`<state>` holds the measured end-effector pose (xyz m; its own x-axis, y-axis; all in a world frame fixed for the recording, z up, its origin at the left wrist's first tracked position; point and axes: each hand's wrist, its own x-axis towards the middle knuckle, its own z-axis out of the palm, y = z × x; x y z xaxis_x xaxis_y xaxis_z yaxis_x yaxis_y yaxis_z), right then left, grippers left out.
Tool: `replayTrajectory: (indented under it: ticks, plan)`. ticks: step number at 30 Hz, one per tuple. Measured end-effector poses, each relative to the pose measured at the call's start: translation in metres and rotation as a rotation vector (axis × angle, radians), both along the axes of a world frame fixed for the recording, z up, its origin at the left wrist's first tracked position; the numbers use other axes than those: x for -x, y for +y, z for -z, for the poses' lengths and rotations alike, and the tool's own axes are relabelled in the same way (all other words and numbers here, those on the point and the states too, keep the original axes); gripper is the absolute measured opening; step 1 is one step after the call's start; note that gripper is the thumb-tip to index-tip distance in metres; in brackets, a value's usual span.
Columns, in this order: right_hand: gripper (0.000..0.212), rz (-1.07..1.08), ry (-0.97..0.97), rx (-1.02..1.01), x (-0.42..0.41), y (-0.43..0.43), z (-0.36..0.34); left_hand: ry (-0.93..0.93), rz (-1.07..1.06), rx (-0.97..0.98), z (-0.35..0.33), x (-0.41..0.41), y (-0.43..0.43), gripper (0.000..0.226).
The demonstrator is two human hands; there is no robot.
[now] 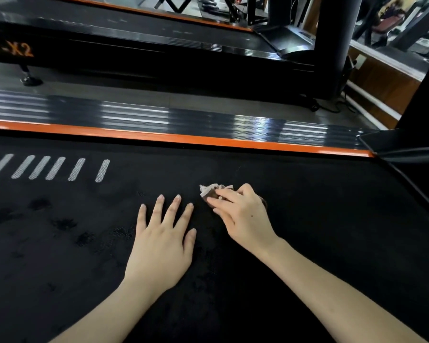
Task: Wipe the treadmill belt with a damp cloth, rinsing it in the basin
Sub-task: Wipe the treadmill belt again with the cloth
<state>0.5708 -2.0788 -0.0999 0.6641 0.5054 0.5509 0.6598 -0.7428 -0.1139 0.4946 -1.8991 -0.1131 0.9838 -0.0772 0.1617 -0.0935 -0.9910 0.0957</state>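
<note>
Risks first. Dark damp patches [65,224] show on the left of the treadmill belt [332,219], below the white stripes [50,168]. The right stretch looks dry, so you may miss it if your strokes stay central. Your left hand [162,233] leans on the belt, so if the belt rolls under your weight, your brace probably slips. The cloth [209,193] is bunched into a small wad, so it covers little per pass and may just smear dirt. The basin isn't in view, so expect drips on the carry when you rinse. Pose: your left hand lies flat near centre, palm down, fingers [159,206] straight and spread, holding nothing. Your right hand [243,214] is just beside it on the right, fingers [221,201] curled over the cloth, gripping and pressing it onto the belt. The cloth's pale edge pokes out at the far-left side, well short of the orange side rail [183,138].
</note>
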Motion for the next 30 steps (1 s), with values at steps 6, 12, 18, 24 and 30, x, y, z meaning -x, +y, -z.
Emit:
replayTrajectory:
  ticks: [6,12,18,24,30]
  plan:
    - [0.023,0.177,0.006,0.036,-0.062,0.004,0.001,0.007,-0.011,0.005,-0.001,0.0,-0.001,0.055]
    - [0.025,0.331,0.095,0.015,-0.084,0.028,-0.004,0.013,-0.008,0.011,-0.003,-0.001,0.0,0.056]
    - [0.022,0.156,0.037,-0.021,-0.003,0.008,-0.005,0.031,-0.003,0.03,-0.003,-0.001,0.0,0.059]
    - [0.025,-0.052,0.131,0.091,0.092,-0.026,-0.009,0.008,0.009,0.021,-0.002,0.0,0.0,0.057]
    - [0.027,-0.216,0.079,0.167,0.095,-0.044,-0.004,0.012,0.013,0.026,-0.002,0.0,-0.001,0.058]
